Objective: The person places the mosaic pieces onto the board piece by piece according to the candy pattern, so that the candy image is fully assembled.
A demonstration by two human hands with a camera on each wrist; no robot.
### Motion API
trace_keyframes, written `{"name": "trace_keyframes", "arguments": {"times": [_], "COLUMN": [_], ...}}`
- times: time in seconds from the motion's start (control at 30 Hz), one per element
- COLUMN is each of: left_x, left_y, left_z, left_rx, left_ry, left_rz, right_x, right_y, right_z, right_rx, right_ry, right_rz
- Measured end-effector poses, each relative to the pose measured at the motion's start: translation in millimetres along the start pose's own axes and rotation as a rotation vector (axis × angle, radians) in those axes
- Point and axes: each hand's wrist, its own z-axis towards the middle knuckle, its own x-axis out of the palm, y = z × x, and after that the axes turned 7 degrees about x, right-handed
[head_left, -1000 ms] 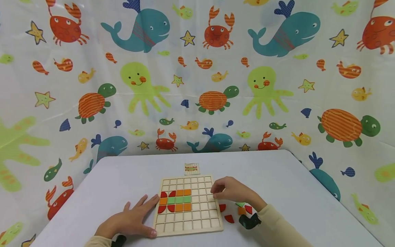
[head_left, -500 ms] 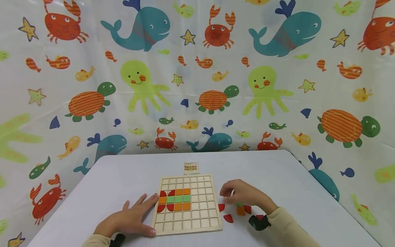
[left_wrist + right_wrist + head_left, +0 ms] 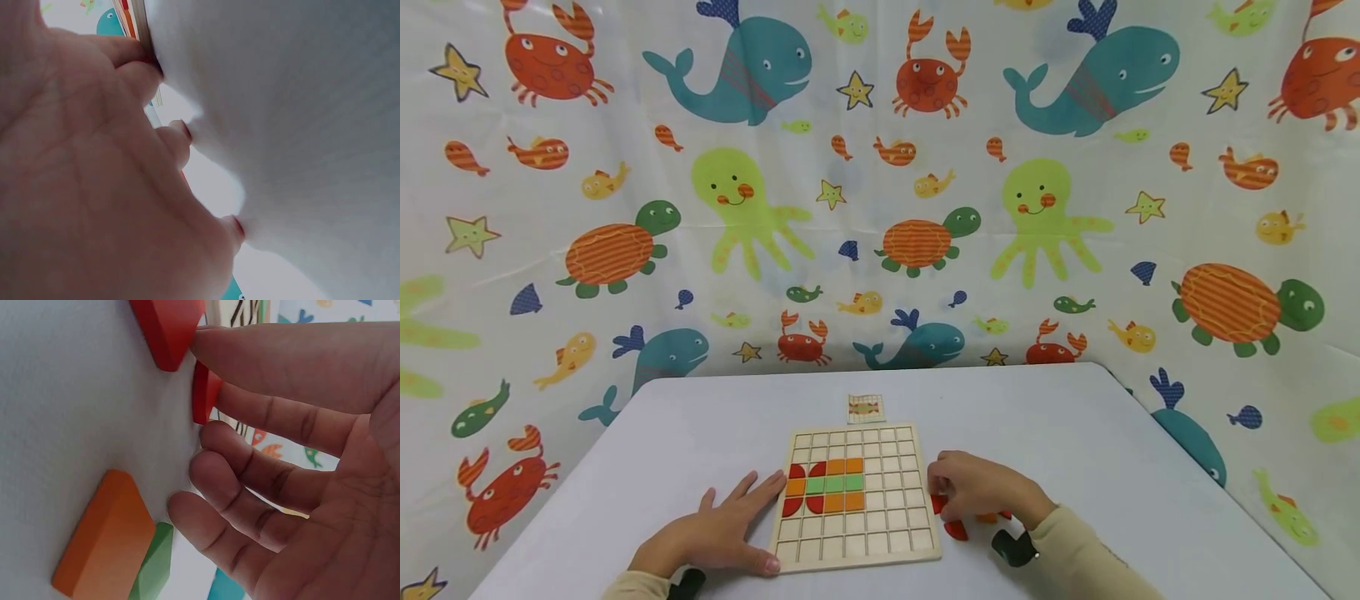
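A smooth white counter [image 3: 700,417] with rounded far corners ran back to a hanging white cloth [image 3: 880,183], which filled the space behind it and was printed with whales [image 3: 767,71], crabs [image 3: 931,86], octopuses [image 3: 737,196] and turtles [image 3: 917,243]. The wooden board [image 3: 880,537] lay flat near the person, its nearest edge facing them and its far end narrowing in the head view. It was close to square, so no long axis stood out; the block of coloured tiles [image 3: 835,484] set in its grid was longer from left to right, with curved red tiles [image 3: 793,506] at its left end. A small patterned card [image 3: 866,408] lay just beyond the far edge.

The left hand [image 3: 715,533] was spread, released, its fingertips and thumb touching the board's left side. The right hand [image 3: 981,486] was low beside the right edge, its fingers [image 3: 269,412] bent around a small red piece [image 3: 203,394]; whether they grasped it could not be told. A nearer red piece [image 3: 172,331] lay by the thumb tip, one corner towards the orange piece [image 3: 103,537]. That lay slantwise in the right wrist view, a green piece [image 3: 153,565] just beside it.
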Motion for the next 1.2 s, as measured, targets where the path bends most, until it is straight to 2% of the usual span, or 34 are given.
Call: {"name": "trace_keyframes", "arguments": {"times": [0.3,0.53,0.8,1.2], "left_x": [0.0,-0.2,-0.1,-0.7], "left_y": [-1.4,-2.4,-1.4,-4.1], "left_z": [-1.9,-2.1,-0.9,-2.6], "left_rx": [0.011,0.012,0.000,0.000], "left_ry": [-0.001,-0.001,-0.001,-0.004], "left_rz": [0.015,0.010,0.001,-0.004], "right_x": [2,2,1,-9], "right_y": [4,3,-1,5], "right_z": [2.1,0.6,1.5,21.5], "right_rx": [0.013,0.060,-0.003,-0.064], "right_ry": [0.009,0.009,-0.007,-0.064], "right_rz": [-0.035,-0.032,0.015,0.239]}}
